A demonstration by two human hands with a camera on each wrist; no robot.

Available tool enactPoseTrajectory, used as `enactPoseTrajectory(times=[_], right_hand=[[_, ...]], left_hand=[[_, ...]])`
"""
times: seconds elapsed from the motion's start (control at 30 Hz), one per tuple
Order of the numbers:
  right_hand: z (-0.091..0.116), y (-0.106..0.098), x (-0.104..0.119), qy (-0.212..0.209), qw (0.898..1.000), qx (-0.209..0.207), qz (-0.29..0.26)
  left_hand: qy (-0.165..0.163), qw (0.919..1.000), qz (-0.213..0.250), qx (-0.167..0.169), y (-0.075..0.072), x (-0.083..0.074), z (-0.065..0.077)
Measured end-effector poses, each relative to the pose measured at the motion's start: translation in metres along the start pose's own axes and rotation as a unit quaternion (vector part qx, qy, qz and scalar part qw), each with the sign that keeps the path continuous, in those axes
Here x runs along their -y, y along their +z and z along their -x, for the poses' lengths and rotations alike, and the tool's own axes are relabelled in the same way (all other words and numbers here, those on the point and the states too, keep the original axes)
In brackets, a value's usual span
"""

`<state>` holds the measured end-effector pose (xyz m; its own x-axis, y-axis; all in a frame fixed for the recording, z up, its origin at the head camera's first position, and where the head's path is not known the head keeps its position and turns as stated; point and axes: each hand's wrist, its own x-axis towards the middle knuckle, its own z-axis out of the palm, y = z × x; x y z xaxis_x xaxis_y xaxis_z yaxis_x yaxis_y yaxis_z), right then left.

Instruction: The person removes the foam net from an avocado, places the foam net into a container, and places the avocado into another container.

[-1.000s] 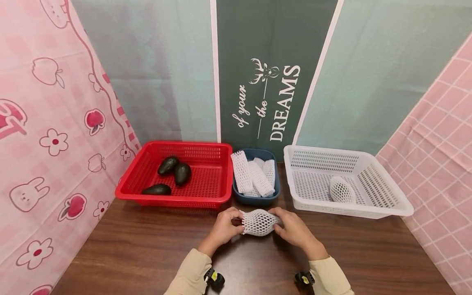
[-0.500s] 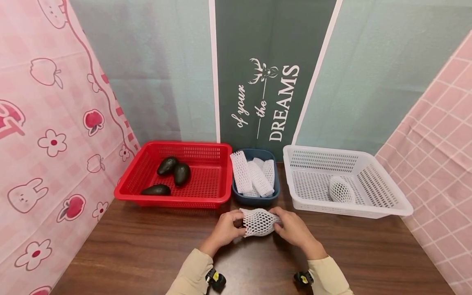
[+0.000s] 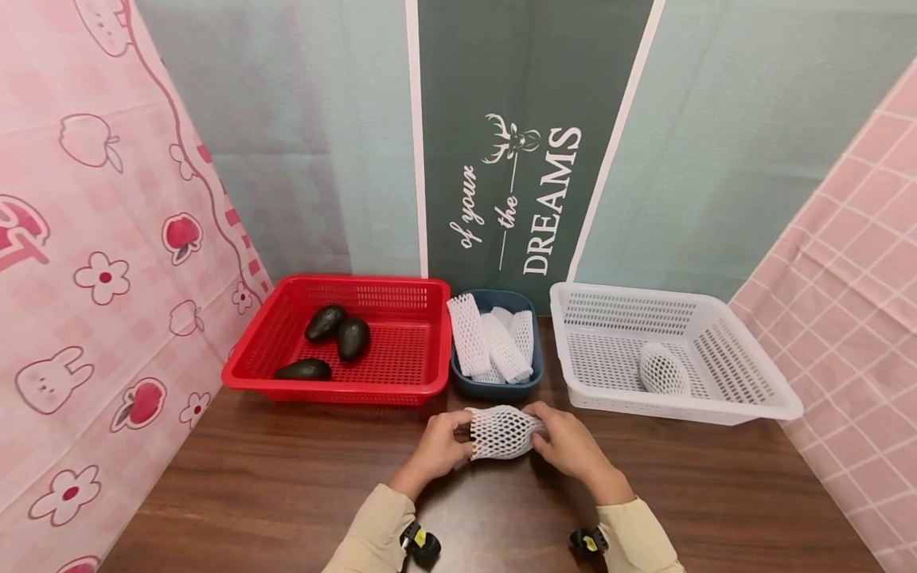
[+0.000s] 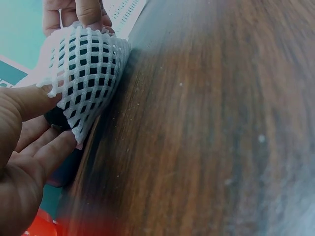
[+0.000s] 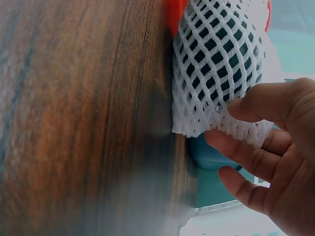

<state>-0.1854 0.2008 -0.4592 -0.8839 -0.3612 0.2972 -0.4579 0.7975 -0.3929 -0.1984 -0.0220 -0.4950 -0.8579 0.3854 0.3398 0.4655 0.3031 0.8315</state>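
A white foam net sleeve [image 3: 501,432] lies stretched around a dark avocado [image 4: 55,118] just above or on the tabletop. My left hand [image 3: 438,444] holds the sleeve's left rim between thumb and fingers, and the avocado's end shows at that opening in the left wrist view. At the other end my right hand [image 3: 569,446] pinches the gathered net; in the right wrist view its thumb [image 5: 246,105] presses on the mesh. Dark skin shows through the holes in both wrist views.
A red basket [image 3: 344,387] with several dark avocados stands back left. In the middle a blue bin [image 3: 501,390] holds folded white sleeves [image 3: 505,346]. The white basket [image 3: 680,407] at the right contains one netted fruit [image 3: 662,368]. Behind hang printed cloths.
My left fingers have shifted slightly along the sleeve's left rim, and the dark gap between them has narrowed. The right hand stays nearly where it was.
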Motion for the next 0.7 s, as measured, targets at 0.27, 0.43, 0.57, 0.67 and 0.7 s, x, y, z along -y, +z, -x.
enactPoseTrajectory(times=[0.27,0.43,0.57,0.67,0.7], right_hand=[[0.002,-0.002,0.001,0.028,0.999,-0.013,0.013],[0.003,-0.005,0.0,0.034,0.999,-0.023,0.006],[0.004,-0.005,0.0,0.036,0.999,-0.02,-0.001],[0.004,-0.006,0.0,0.032,0.999,-0.017,-0.003],[0.004,-0.007,0.0,0.032,0.999,-0.015,-0.002]], left_hand=[[0.014,0.9997,0.021,0.008,-0.004,-0.001,0.003],[0.028,0.9996,-0.004,-0.002,-0.013,-0.004,0.005],[0.027,0.9993,-0.026,-0.005,-0.016,-0.002,0.007],[0.017,0.9997,-0.017,-0.003,-0.017,-0.002,0.008],[0.014,0.9999,-0.006,-0.002,-0.018,-0.003,0.008]])
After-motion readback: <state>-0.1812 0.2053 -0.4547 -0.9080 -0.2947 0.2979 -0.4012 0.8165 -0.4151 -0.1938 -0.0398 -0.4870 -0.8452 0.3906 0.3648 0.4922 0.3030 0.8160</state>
